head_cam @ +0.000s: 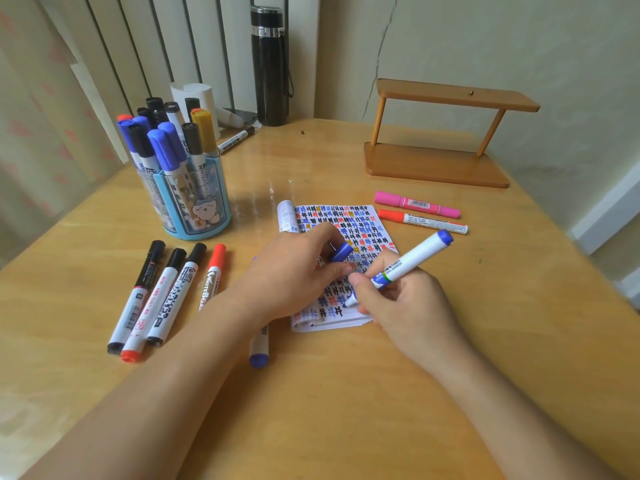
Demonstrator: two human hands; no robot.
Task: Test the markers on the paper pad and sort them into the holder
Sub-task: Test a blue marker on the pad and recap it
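Holder (pixel 204 216): a blue cup with a cartoon print stands upright at the far left of the surface (pixel 311 403). I count about a dozen capped markers in it: blue, black, and one yellow.
Loose row (pixel 175 296): four capped markers lie side by side just in front of the holder, with black and red caps.
Left hand (pixel 294 271): the fingers are curled and pinch a blue cap (pixel 341 251), and the hand rests on the pad's left half. A blue-ended marker (pixel 259 348) lies partly under the wrist.
Paper pad (pixel 349 220): it lies flat at mid-surface with its top sheets rolled back. I see the page filled with rows of black, blue and red hash marks.
Right hand (pixel 408 306): it grips the uncapped blue marker (pixel 408 263) in a writing hold, with the tip on the pad's lower edge.
Right of pad: a pink marker (pixel 417 203) and a red marker (pixel 422 221) lie capped, near each other.
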